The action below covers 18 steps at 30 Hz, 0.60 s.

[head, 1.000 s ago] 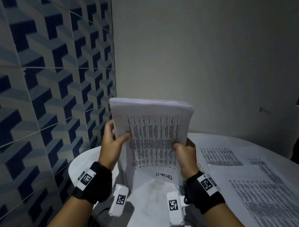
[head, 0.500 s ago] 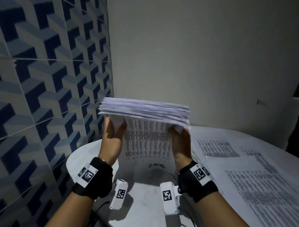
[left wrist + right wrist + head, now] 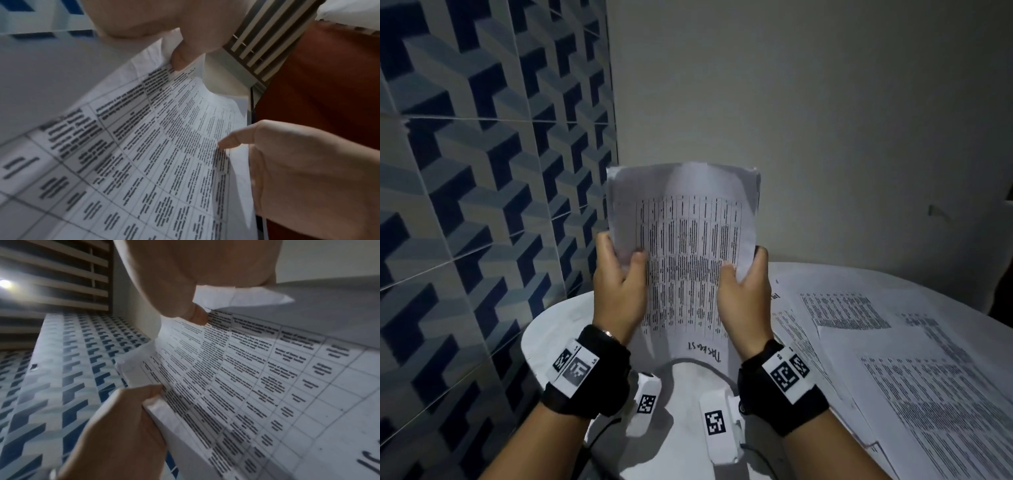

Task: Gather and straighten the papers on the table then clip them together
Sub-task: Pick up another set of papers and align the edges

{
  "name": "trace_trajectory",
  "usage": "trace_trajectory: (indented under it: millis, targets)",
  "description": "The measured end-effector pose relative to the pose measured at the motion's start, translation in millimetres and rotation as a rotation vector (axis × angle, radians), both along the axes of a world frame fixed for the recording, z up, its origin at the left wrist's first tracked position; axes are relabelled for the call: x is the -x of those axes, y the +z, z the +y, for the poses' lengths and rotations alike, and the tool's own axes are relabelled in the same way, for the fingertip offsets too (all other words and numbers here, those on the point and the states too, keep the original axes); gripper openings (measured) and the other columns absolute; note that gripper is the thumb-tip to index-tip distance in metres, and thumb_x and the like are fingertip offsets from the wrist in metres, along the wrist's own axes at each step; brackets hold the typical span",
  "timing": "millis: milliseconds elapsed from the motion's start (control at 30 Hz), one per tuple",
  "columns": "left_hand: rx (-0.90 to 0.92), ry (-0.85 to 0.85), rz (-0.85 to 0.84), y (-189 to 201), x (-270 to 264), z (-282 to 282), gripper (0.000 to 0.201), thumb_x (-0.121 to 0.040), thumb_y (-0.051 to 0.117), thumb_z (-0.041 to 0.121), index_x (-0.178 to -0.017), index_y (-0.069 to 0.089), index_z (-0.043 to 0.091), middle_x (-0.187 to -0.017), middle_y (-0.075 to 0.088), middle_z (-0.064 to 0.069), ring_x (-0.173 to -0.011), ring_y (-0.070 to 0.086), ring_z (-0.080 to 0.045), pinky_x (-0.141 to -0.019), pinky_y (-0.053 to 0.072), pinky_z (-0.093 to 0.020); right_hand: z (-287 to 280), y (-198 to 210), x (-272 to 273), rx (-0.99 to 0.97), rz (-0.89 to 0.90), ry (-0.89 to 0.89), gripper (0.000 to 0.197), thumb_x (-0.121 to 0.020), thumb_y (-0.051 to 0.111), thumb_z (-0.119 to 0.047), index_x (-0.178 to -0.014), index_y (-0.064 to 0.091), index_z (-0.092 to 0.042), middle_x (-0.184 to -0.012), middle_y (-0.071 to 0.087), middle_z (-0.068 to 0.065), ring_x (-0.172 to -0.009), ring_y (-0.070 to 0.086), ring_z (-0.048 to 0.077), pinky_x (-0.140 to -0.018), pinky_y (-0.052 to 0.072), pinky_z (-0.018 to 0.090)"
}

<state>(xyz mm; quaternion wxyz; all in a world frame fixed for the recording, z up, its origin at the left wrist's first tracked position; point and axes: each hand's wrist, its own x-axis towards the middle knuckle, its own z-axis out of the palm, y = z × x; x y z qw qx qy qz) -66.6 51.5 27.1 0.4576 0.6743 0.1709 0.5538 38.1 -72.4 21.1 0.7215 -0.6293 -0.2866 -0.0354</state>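
Note:
Both hands hold a stack of printed papers [image 3: 688, 240] upright over the white table [image 3: 551, 325], bowed slightly between them. My left hand [image 3: 619, 274] grips the stack's left edge with the thumb on the front sheet. My right hand [image 3: 744, 277] grips the right edge the same way. The front sheet carries a table of text and a handwritten line near its bottom edge. In the left wrist view the papers [image 3: 154, 154] run from my left hand [image 3: 180, 60] to my right hand [image 3: 298, 162]. In the right wrist view the papers [image 3: 257, 378] span my right hand [image 3: 197, 316] and left hand [image 3: 127, 410].
Several loose printed sheets [image 3: 893, 342] lie overlapping on the right half of the table. A blue patterned tiled wall [image 3: 482, 171] stands close on the left and a plain wall [image 3: 825, 137] behind the table.
Half a second ago the stack was tipped with its top edge toward me. Now it stands upright and higher, and both hands grip its sides lower down.

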Motion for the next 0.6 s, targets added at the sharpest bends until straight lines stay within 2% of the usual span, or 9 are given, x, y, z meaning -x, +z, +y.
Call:
trace_trajectory:
  millis: [67, 133, 233, 300, 333, 400, 467, 533, 600]
  targets:
    - [0.107, -0.074, 0.03, -14.8, 3.8, 3.5, 0.026, -0.1, 0.053, 0.001, -0.119, 0.044, 0.017, -0.109, 0.064, 0.008, -0.089, 0.066, 0.007, -0.073, 0.053, -0.017, -2.6, -8.6, 0.1, 0.02, 0.116, 0.05, 0.025, -0.097, 0.048, -0.005, -0.112, 0.05, -0.025, -0.093, 0.067, -0.009, -0.057, 0.055, 0.001, -0.049, 0.044, 0.022]
    - [0.224, -0.121, 0.056, -35.8, 7.2, 9.6, 0.026, -0.099, 0.052, -0.002, -0.117, 0.046, 0.017, -0.107, 0.067, 0.007, -0.1, 0.068, -0.003, -0.075, 0.052, -0.017, -4.5, -20.8, -1.8, 0.06, 0.183, 0.064, 0.021, -0.096, 0.047, -0.003, -0.108, 0.051, -0.02, -0.08, 0.059, -0.008, -0.049, 0.044, 0.0, -0.047, 0.037, 0.023]
    - [0.269, -0.187, 0.099, -57.8, 12.1, 9.0, 0.036, -0.101, 0.051, -0.002, -0.117, 0.056, 0.029, -0.11, 0.074, 0.016, -0.109, 0.069, -0.006, -0.084, 0.054, -0.018, -3.9, -34.6, -3.3, 0.105, 0.209, 0.058, 0.019, -0.094, 0.046, -0.004, -0.099, 0.055, -0.02, -0.072, 0.053, -0.009, -0.058, 0.044, 0.01, -0.054, 0.036, 0.029]
    - [0.257, -0.177, 0.099, -53.9, 14.5, 8.0, 0.037, -0.101, 0.051, -0.003, -0.113, 0.059, 0.031, -0.102, 0.076, 0.016, -0.098, 0.071, -0.003, -0.075, 0.056, -0.015, -3.9, -32.0, -5.5, 0.12, 0.21, 0.07, 0.025, -0.092, 0.049, -0.007, -0.095, 0.058, -0.03, -0.067, 0.056, -0.014, -0.062, 0.048, 0.012, -0.057, 0.039, 0.032]
    - [0.232, -0.146, 0.107, -47.2, 16.8, 10.5, 0.034, -0.101, 0.052, -0.002, -0.109, 0.059, 0.03, -0.097, 0.075, 0.012, -0.092, 0.071, -0.007, -0.069, 0.056, -0.015, -4.1, -26.5, -6.7, 0.113, 0.195, 0.068, 0.025, -0.091, 0.053, -0.009, -0.097, 0.057, -0.034, -0.072, 0.06, -0.016, -0.067, 0.054, 0.013, -0.06, 0.044, 0.034]
    - [0.094, -0.061, 0.153, -27.4, 25.5, 17.5, 0.028, -0.099, 0.053, 0.0, -0.103, 0.058, 0.027, -0.092, 0.069, 0.005, -0.084, 0.065, -0.019, -0.065, 0.058, -0.029, -8.0, -10.4, -12.1, 0.086, 0.069, -0.044, 0.043, -0.089, 0.068, -0.015, -0.124, 0.051, -0.033, -0.109, 0.064, -0.01, -0.1, 0.062, 0.019, -0.084, 0.053, 0.038]
    - [-0.171, 0.031, 0.255, -4.6, 40.4, 24.6, 0.021, -0.095, 0.055, 0.001, -0.104, 0.056, 0.02, -0.09, 0.065, 0.0, -0.08, 0.061, -0.022, -0.067, 0.052, -0.045, -18.8, 16.3, -19.3, 0.061, -0.203, -0.288, 0.088, -0.082, 0.081, -0.02, -0.153, 0.029, -0.018, -0.147, 0.046, 0.006, -0.135, 0.044, 0.022, -0.112, 0.038, 0.04]
    - [-0.423, 0.141, 0.389, 17.3, 56.7, 23.9, 0.023, -0.091, 0.056, -0.004, -0.103, 0.055, 0.016, -0.083, 0.063, 0.0, -0.073, 0.058, -0.02, -0.06, 0.044, -0.038, -31.3, 45.5, -24.4, 0.058, -0.41, -0.347, 0.104, -0.077, 0.083, -0.017, -0.159, 0.018, -0.018, -0.158, 0.035, 0.008, -0.146, 0.032, 0.022, -0.12, 0.027, 0.041]
    - [-0.584, 0.192, 0.517, 36.7, 68.5, 19.2, 0.025, -0.089, 0.057, -0.005, -0.101, 0.054, 0.017, -0.083, 0.062, 0.0, -0.074, 0.056, -0.021, -0.06, 0.04, -0.036, -40.4, 67.3, -33.2, 0.162, -0.452, -0.207, 0.098, -0.076, 0.079, -0.01, -0.155, 0.025, -0.029, -0.149, 0.045, -0.003, -0.138, 0.041, 0.014, -0.113, 0.036, 0.036]
